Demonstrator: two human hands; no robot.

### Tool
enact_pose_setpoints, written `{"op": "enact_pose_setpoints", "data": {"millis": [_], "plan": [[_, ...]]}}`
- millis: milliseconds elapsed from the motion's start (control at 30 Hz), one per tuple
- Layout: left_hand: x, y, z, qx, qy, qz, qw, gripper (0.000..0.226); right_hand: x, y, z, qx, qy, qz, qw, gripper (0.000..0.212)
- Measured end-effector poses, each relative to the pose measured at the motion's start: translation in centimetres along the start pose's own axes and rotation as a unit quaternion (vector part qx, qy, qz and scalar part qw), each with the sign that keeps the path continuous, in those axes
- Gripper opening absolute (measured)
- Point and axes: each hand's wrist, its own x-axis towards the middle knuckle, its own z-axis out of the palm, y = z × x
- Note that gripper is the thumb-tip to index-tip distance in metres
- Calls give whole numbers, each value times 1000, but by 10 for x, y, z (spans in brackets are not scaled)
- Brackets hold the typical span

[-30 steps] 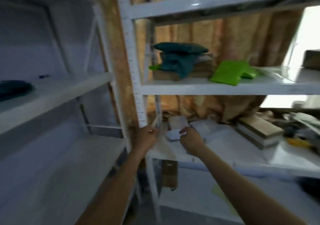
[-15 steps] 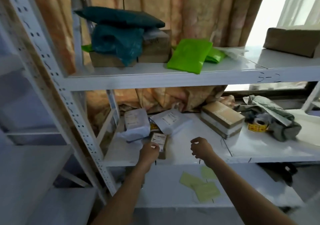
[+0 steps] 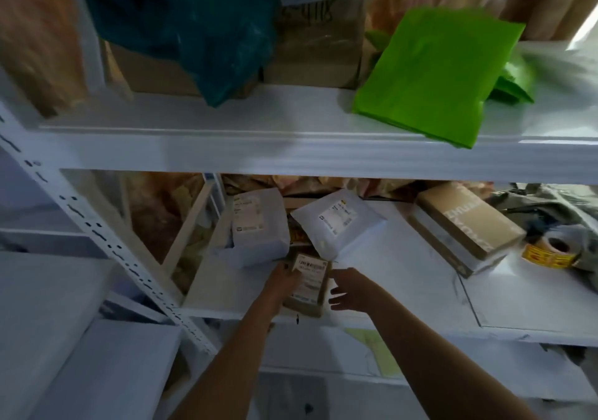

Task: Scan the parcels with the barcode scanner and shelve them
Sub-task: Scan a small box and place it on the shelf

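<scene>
Brown parcel [image 3: 309, 285] between hands

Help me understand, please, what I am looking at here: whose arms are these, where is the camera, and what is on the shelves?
There is no machine here. A person wears a wide-angle camera on the head, looking forward and down, so the two bare arms reaching in from the bottom are their own.

They face a white metal rack. The left hand rests on a small brown parcel with a barcode label, lying near the front edge of the middle shelf. The right hand hovers open just beside it, holding nothing.

Behind that parcel lie two white mailer bags, and further right a tan box and a yellow tape roll. The upper shelf carries a teal bag draped over cardboard boxes, plus a bright green bag.

No barcode scanner is visible.
</scene>
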Motion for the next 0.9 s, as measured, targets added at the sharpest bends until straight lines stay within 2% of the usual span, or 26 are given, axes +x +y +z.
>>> {"op": "enact_pose_setpoints", "data": {"millis": [67, 233, 333, 400, 500, 567, 667, 700, 900], "plan": [[6, -1, 5, -14, -10, -20, 1000, 23, 9, 0, 0, -10, -14, 8, 1000, 24], [1, 1, 18, -42, 11, -39, 998, 29, 21, 3, -6, -20, -50, 28, 998, 33], [-10, 8, 19, -79, 27, -61, 995, 38, 24, 6, -10, -20, -62, -12, 998, 39], [-16, 8, 16, -116, 44, -82, 989, 51, 25, 5, -12, -18, -79, -44, 996, 44], [-31, 1, 11, -157, 70, -85, 981, 61, 20, 1, -9, -1, -112, -76, 991, 38], [-48, -6, 7, -179, 101, -71, 976, 58, 20, 0, -1, -16, -131, -94, 987, 42], [-82, -21, -2, -234, 159, -55, 958, 52, 18, 6, 28, -61, -132, -123, 982, 67], [-96, -26, -6, -253, 181, -49, 949, 49, 17, 10, 41, -79, -136, -129, 979, 69], [-183, -82, -35, -298, 321, -79, 896, 33, -16, 50, 126, -130, -236, -180, 946, 54]]}}
